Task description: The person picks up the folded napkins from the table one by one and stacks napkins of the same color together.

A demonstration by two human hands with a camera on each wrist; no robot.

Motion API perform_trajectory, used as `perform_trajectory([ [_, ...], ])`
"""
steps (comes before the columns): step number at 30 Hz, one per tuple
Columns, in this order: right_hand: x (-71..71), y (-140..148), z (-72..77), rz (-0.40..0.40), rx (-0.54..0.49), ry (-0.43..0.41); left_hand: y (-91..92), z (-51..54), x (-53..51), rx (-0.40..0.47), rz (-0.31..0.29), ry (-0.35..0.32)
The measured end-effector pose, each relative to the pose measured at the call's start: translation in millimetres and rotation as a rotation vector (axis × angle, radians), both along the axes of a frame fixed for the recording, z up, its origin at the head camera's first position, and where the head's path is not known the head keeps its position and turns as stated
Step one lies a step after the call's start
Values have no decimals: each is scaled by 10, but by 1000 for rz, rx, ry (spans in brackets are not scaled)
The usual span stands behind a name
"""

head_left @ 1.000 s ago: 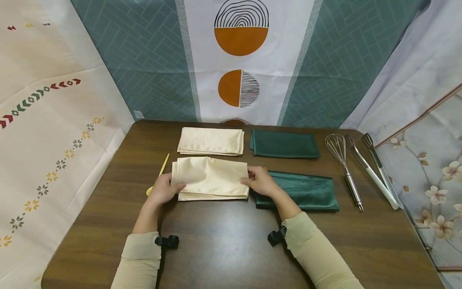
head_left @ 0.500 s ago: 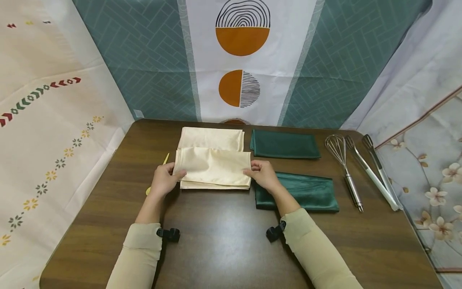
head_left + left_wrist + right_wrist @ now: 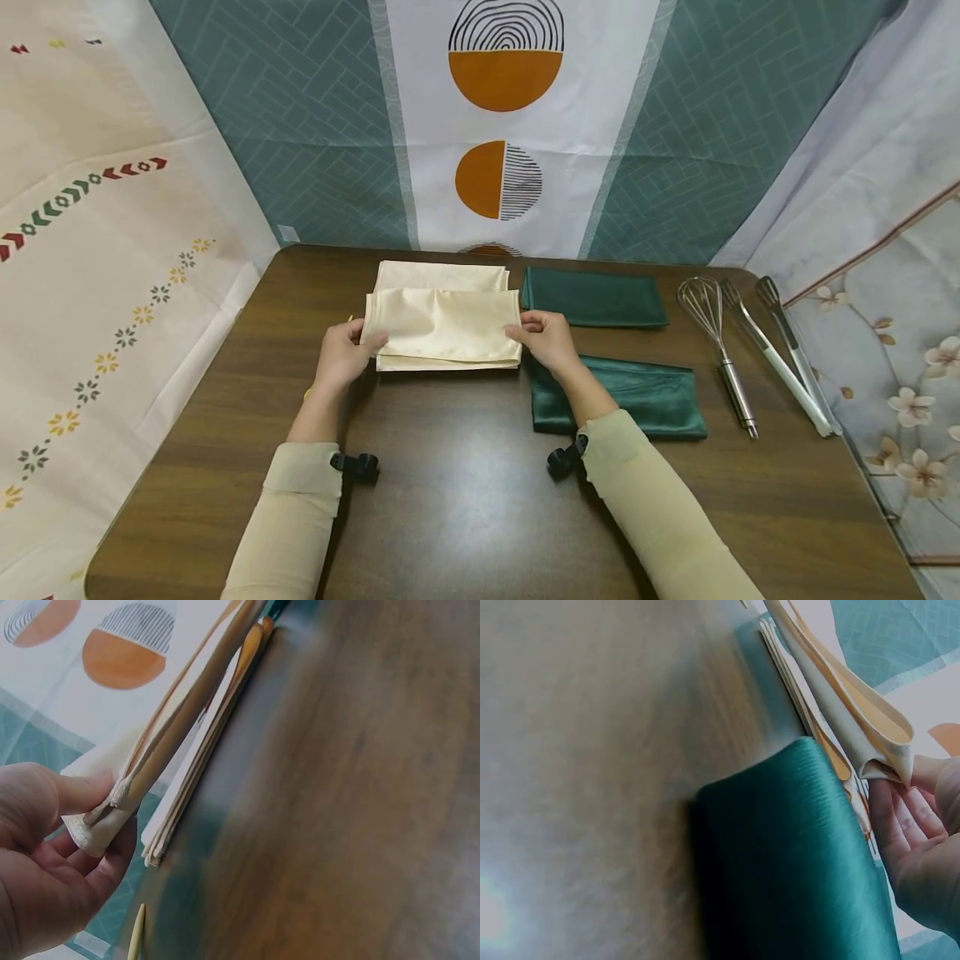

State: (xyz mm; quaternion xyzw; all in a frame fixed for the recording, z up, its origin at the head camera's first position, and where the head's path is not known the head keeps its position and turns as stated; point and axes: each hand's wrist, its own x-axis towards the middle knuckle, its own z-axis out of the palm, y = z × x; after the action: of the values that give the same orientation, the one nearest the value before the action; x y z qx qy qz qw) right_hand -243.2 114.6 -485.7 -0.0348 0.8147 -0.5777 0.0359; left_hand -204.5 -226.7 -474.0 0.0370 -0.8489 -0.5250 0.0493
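Note:
A folded cream cloth [image 3: 446,325] is held by its two short ends, raised off the table and partly covering a second folded cream cloth [image 3: 438,275] behind it. My left hand [image 3: 342,353] pinches the left end, thumb on top and fingers beneath, as the left wrist view shows on the held cloth [image 3: 142,765]. At the right end my right hand [image 3: 550,338] pinches the same cloth between thumb and fingers. In the right wrist view the held cloth [image 3: 832,697] hangs in loose folds above the flat one.
Two folded green cloths, the rear one [image 3: 600,298] and the front one [image 3: 630,396], lie to the right. Beyond them are a whisk [image 3: 723,354] and two more long-handled utensils, one with a white handle [image 3: 787,379]. A yellow utensil [image 3: 136,930] lies by my left hand.
Both hands have carried the held cream cloth away from me, toward the back of the table. It now overlaps the rear cream cloth in view. The green cloths and utensils have stayed put.

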Motion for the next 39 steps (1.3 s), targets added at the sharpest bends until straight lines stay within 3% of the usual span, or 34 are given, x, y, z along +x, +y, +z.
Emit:
perform_trajectory([
  [9, -139, -57, 34, -9, -40, 19, -10, 84, -171, 46, 9, -39],
  [20, -329, -100, 93, -23, -54, -37, -20, 152, -392, 77, 20, -21],
  [31, -575, -158, 168, 4, -54, -93, -65, 130, -598, 166, 36, -112],
  [39, -708, -221, 213, -11, -121, -142, -62, 204, -799, 220, 46, -86],
])
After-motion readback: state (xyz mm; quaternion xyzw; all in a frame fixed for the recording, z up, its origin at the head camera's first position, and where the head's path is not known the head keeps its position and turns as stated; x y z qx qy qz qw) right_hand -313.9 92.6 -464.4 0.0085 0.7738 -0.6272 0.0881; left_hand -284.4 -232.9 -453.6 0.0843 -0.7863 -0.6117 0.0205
